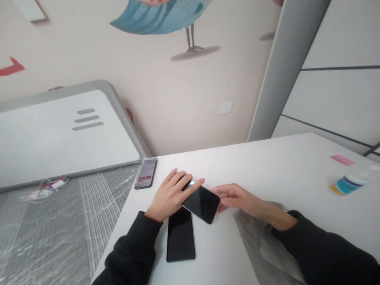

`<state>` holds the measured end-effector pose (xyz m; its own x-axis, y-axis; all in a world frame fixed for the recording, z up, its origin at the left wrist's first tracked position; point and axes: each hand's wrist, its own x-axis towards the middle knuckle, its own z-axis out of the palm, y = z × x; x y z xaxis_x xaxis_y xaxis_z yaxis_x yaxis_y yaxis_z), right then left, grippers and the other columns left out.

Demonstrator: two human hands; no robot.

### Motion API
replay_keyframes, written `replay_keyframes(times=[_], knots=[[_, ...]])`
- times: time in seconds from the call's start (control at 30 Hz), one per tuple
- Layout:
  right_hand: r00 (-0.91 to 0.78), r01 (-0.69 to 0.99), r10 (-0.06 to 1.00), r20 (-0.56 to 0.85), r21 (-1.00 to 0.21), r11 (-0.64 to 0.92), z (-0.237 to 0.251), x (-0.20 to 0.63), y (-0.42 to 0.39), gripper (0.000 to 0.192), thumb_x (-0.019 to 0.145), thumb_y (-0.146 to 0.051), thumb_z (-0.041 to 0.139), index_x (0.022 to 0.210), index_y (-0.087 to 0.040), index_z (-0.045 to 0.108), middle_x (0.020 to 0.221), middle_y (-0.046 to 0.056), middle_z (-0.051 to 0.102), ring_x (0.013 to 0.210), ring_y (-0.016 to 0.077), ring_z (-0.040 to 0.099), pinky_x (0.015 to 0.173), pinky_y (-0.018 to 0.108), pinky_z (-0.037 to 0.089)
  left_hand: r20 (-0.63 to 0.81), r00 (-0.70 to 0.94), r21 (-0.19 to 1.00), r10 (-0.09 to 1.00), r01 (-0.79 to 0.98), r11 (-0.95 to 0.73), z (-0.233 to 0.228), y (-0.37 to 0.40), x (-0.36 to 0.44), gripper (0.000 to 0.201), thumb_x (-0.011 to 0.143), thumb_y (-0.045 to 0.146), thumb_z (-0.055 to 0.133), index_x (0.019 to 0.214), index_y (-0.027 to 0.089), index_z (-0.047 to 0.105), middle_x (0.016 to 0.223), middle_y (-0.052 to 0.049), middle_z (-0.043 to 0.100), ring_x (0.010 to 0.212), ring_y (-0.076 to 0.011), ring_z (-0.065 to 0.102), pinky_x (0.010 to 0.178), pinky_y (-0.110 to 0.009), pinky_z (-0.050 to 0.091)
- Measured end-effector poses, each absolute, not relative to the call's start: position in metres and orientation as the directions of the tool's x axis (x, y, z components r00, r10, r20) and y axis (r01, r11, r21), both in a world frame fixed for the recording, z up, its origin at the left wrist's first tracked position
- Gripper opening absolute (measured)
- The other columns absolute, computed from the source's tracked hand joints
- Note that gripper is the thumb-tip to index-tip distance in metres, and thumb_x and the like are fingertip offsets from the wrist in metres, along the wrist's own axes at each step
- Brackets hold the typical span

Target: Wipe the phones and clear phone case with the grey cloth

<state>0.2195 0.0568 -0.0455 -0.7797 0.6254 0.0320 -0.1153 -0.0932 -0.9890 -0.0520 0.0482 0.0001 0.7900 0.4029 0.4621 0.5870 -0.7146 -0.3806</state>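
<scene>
At the left of the table [282,166], the left hand [174,192] is clasped on the upper phone [206,204]; by the right hand [237,195], half curled, its right edge is met, grip not discernible. Handling is judged unfinished, release not yet made.

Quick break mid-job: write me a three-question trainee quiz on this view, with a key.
1. Which hand lies over the upper-left end of the slanted phone?
2. True or false: the black phone lies to the right of the right hand.
3. Which is closest to the bottle: A, wall socket; B, pink strip; C, slanted phone?

Key:
1. The left hand.
2. False; the black phone lies left of the right hand.
3. B, pink strip.
</scene>
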Motion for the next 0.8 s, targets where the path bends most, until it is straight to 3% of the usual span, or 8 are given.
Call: replay_keyframes(times=[0.27,0.47,0.8], knots=[[-0.734,-0.148,0.677,0.053,-0.985,-0.083,-0.04,0.212,0.045,0.036,0.086,-0.029,0.069,0.12,-0.016,0.074,0.105,0.008,0.08,0.095,0.0213,0.075,0.09,0.035,0.056,0.468,0.804,-0.403,0.367,0.564,-0.721,0.0,0.048,-0.052,0.045,0.099,0.007,0.049,0.14,0.022,0.059,0.111,-0.006,0.071,0.109,-0.0238,0.059,0.104,-0.042,0.041],[-0.679,-0.11,0.733,0.026,-0.992,-0.066,-0.034,0.204,0.036,0.039,0.08,-0.021,0.061,0.115,-0.017,0.078,0.098,0.006,0.081,0.089,0.0213,0.075,0.085,0.035,0.057,0.486,0.81,-0.415,0.328,0.544,-0.729,-0.001,0.051,-0.055,0.043,0.1,0.009,0.048,0.139,0.023,0.06,0.109,-0.006,0.071,0.107,-0.0224,0.06,0.1,-0.041,0.041],[-0.659,-0.191,0.747,0.089,-0.98,-0.052,-0.03,0.196,0.027,0.038,0.078,-0.02,0.059,0.109,-0.019,0.081,0.092,0.004,0.079,0.079,0.0181,0.07,0.079,0.033,0.056,0.514,0.811,-0.402,0.28,0.516,-0.756,0.004,0.052,-0.056,0.038,0.103,0.012,0.045,0.136,0.022,0.061,0.106,-0.006,0.071,0.106,-0.0229,0.059,0.1,-0.04,0.042]])
